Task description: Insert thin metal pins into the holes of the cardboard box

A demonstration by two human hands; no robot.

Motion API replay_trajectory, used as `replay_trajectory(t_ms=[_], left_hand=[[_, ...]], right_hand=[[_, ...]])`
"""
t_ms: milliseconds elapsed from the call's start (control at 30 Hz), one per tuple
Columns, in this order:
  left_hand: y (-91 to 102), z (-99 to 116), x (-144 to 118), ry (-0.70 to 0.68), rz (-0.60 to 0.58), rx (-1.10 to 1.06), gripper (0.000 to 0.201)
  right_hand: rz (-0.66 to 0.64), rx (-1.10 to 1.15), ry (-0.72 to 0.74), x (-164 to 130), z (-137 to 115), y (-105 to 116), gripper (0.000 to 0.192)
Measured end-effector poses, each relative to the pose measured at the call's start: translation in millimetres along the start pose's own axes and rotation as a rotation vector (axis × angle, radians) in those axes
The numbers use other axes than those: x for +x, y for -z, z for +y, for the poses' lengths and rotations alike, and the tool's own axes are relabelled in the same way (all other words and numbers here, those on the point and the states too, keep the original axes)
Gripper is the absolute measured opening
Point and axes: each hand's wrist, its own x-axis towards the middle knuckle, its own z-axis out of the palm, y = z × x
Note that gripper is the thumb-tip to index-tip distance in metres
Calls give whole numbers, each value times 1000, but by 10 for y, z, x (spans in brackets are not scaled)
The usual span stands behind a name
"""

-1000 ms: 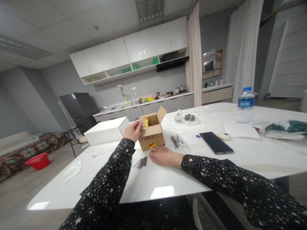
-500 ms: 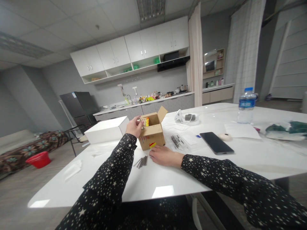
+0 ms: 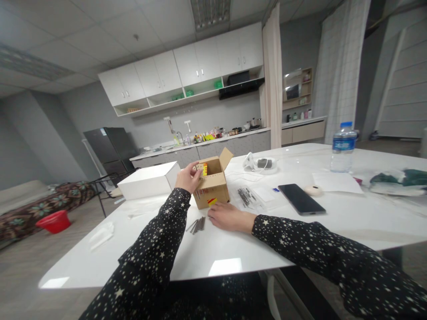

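Cardboard box (image 3: 213, 184) sits open on the white table (image 3: 233, 249), and both of my hands flank it. My left hand (image 3: 188, 178) is at the box's 9 o'clock, up at the rim, fingers curled onto the near-left top edge; it looks pinched together there, but whether it grips a nail or only the flap I cannot tell. My right hand (image 3: 227, 216) lies flat on the table at the box's 6 o'clock, palm down, fingers loosely together and holding nothing, just touching the base of the box. Loose nails (image 3: 196, 225) lie at 9 o'clock from the right hand, just beside it, long axes running roughly 1 to 7 o'clock. So the right hand is nearer to them. More nails (image 3: 245, 197) lie at the box's 3 o'clock. Most of the box's inside is hidden from me.
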Motion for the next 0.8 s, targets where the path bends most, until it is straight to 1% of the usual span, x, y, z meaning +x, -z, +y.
replay_trajectory(t_ms=[100,200,367,533,667,800], left_hand=[[-37,-5,-42,-43,-57,38,36],[-54,6,-90,-87,-67,73,41],[-72,7,-134,-68,-64,121,44],[-99,-40,-152,-53,-67,148,48],[-111,-78,-167,-51,-76,143,50],[-114,-65,-176,-38,-82,134,51]], right_hand=[[9,2,4,5,9,-1,29],[10,-1,1,6,5,27,28],[-5,-11,-1,3,2,61,27],[-16,-12,-3,-1,12,56,29],[-10,-2,-3,-1,10,74,28],[-21,13,-7,-1,5,94,28]])
